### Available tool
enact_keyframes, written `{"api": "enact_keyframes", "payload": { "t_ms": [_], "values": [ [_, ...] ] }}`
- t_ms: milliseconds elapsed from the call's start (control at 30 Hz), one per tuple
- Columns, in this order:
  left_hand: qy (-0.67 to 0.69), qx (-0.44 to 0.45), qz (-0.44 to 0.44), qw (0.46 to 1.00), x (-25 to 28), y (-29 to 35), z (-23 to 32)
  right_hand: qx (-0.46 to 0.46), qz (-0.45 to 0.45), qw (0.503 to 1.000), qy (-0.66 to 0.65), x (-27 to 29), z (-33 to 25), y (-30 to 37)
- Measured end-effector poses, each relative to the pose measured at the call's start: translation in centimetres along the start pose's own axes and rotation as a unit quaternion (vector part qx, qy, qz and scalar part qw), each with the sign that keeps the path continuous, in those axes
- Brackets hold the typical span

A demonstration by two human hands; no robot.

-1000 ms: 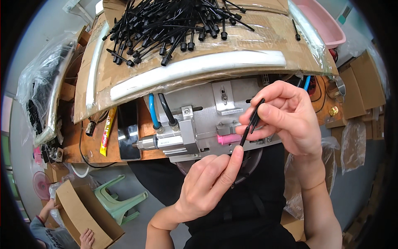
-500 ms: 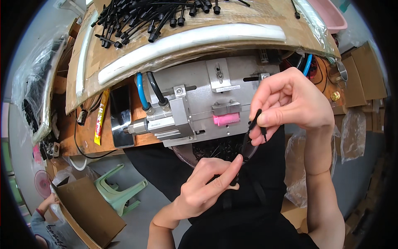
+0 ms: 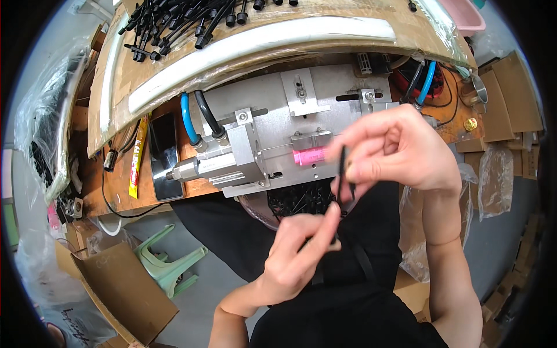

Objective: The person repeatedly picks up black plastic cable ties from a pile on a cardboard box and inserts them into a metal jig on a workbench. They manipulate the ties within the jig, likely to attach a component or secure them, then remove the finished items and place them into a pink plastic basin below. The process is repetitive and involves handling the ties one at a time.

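My right hand [image 3: 406, 152] is raised in front of the metal fixture, thumb and fingertips pinched on a slim black plastic piece [image 3: 342, 168]. A second short dark end shows below its thumb. My left hand [image 3: 299, 249] is lower, fingers curled, its index fingertip against the lower end of black pieces; what lies inside its palm is mostly hidden. Behind the hands, the metal fixture [image 3: 272, 122] carries a cylinder on the left and a pink block [image 3: 307, 156] at its middle. Under its front edge a bowl [image 3: 255, 209] holds many small black parts.
Black stemmed parts [image 3: 200, 29] are heaped on a cardboard-covered shelf [image 3: 278, 52] with a white foam strip [image 3: 267, 49]. A phone [image 3: 164, 153] and yellow packet [image 3: 138, 156] lie left on the bench. A green stool [image 3: 168, 261] and open carton [image 3: 125, 290] stand lower left.
My right hand has moved slightly left and down, and the black piece in it is turned more upright. My left hand has shifted slightly right. The whole view has shifted a little.
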State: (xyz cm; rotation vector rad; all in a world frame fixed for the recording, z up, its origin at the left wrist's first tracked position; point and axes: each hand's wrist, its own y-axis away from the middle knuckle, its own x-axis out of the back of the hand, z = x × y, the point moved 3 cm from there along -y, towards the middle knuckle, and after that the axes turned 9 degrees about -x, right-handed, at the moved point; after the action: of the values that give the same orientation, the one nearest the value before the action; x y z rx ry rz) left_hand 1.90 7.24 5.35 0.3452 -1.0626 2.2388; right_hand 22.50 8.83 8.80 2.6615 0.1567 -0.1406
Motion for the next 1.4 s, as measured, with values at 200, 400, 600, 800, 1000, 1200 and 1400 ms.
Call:
{"api": "enact_keyframes", "payload": {
  "t_ms": [200,400,600,800,1000,1200,1400],
  "values": [
    [-0.237,0.030,-0.101,0.966,-2.8,-0.6,-2.8,0.212,0.260,0.942,0.021,1.2,0.8,1.7],
    [-0.361,0.020,-0.146,0.921,-3.9,-0.6,-3.4,0.267,0.307,0.913,-0.021,0.3,1.7,3.3],
    [-0.353,0.032,-0.199,0.914,-3.2,-1.5,-2.7,0.264,0.317,0.908,-0.076,1.0,3.8,3.9],
    [-0.304,-0.010,-0.154,0.940,0.9,-7.6,-2.1,0.319,0.421,0.849,0.017,3.7,1.3,5.0],
    [-0.430,-0.253,-0.062,0.864,3.0,-25.5,-9.9,0.473,0.534,0.564,0.415,9.2,-7.7,0.6],
    [-0.326,-0.363,-0.053,0.871,2.7,-26.5,-9.2,0.392,0.455,0.695,0.396,9.5,-7.0,-3.3],
    [-0.221,-0.092,-0.205,0.949,5.1,-21.0,-8.0,0.388,0.447,0.691,0.416,10.5,-7.0,-2.9]
  ]
}}
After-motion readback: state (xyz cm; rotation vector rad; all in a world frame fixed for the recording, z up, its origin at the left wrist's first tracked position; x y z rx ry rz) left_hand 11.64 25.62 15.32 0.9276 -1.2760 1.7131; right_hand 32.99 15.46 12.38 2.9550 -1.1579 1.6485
